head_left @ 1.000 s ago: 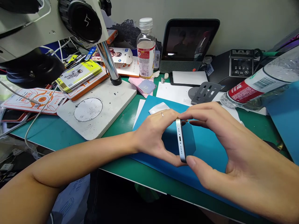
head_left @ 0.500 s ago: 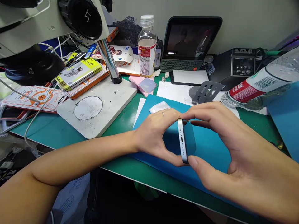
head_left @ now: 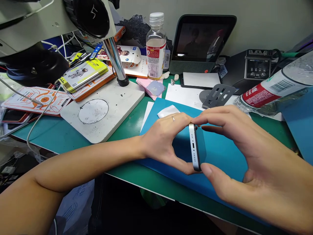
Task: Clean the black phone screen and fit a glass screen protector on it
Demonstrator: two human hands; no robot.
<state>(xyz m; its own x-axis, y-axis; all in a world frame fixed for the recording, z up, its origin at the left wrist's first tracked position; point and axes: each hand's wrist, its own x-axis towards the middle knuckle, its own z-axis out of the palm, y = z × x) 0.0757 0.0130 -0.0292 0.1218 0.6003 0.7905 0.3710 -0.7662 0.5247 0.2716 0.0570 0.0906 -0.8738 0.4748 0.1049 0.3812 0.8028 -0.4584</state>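
Observation:
Between my two hands a smartphone (head_left: 194, 148) stands on its long edge, its bottom end with the charging port and speaker holes facing me. My left hand (head_left: 162, 138), with a ring on one finger, grips it from the left, thumb at the lower edge and fingers at the upper edge. From the other side my right hand (head_left: 244, 153) pinches the same two edges with thumb and fingertips. Below the phone lies a blue mat (head_left: 225, 156). A white folded wipe or paper (head_left: 168, 111) rests on the mat just behind my left hand.
A microscope with a white base (head_left: 114, 111) takes up the left side, boxes (head_left: 84, 75) piled behind it. At the back stand a drink bottle (head_left: 156, 49) and a screen device (head_left: 201, 40). A grey metal stand (head_left: 218, 96) and a tilted water bottle (head_left: 271, 89) are at right.
The phone has turned slightly, so a bit more of its right face shows. Both hands keep their grip on it, and the whole view has shifted a little.

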